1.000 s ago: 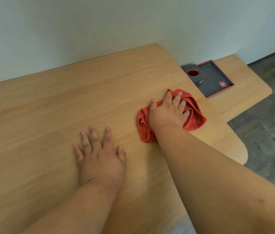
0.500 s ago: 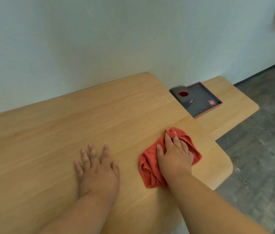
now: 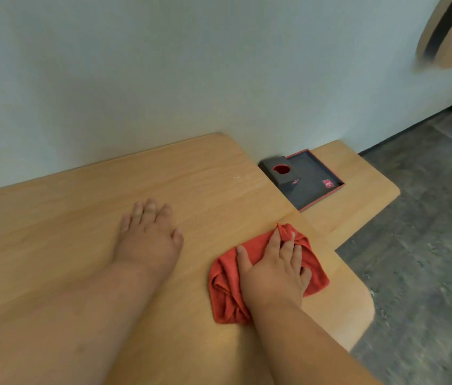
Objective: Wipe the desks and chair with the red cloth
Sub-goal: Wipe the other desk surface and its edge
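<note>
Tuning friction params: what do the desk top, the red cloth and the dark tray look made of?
Desk top: light wood or wood-look laminate, matte, visible grain.
Red cloth: soft woven fabric, maybe microfibre; it bunches in folds under the right hand.
Dark tray: grey matte inside, red rim; material unclear.

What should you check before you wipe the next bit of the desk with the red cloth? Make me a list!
1. Red cloth under the right hand: ok, palm and fingers press on it.
2. Cloth spread flat: not ok, it is bunched up.
3. Left hand steady on the desk: ok, resting flat.
4. Cloth away from the desk edge: not ok, it lies close to the right edge.
5. Dark tray out of the way: ok, on the lower desk beyond.
6. Desk already clean: cannot tell.
</note>
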`<state>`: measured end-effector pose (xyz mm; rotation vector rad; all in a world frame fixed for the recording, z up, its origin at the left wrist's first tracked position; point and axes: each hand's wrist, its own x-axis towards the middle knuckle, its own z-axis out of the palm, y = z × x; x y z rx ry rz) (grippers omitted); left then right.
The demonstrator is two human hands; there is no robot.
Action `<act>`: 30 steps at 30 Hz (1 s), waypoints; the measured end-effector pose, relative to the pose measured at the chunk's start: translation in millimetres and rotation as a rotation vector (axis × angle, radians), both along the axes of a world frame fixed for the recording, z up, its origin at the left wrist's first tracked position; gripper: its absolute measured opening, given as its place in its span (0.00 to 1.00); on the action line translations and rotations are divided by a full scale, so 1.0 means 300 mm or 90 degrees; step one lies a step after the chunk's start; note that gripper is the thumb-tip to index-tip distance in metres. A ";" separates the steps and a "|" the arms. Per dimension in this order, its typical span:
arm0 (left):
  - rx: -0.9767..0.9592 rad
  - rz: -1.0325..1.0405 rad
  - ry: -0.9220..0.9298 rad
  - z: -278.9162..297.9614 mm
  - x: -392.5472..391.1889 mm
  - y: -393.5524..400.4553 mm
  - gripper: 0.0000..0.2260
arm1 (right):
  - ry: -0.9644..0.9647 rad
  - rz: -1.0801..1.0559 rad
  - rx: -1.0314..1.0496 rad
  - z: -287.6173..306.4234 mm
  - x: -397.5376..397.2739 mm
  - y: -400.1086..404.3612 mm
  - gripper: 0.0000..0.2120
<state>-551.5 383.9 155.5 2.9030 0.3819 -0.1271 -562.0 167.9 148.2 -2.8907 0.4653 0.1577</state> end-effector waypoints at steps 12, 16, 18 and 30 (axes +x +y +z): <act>-0.032 0.118 -0.061 -0.030 0.053 0.012 0.30 | -0.027 -0.020 -0.026 -0.015 0.487 0.133 0.45; -0.019 0.117 -0.062 -0.035 0.050 0.008 0.31 | -0.034 0.081 -0.026 -0.004 0.637 0.200 0.41; -0.022 0.116 -0.062 -0.040 0.055 0.009 0.31 | -0.037 0.140 -0.030 -0.002 0.703 0.233 0.38; -0.010 0.112 -0.060 -0.049 0.059 0.012 0.32 | -0.073 0.538 -0.005 0.036 0.854 0.384 0.24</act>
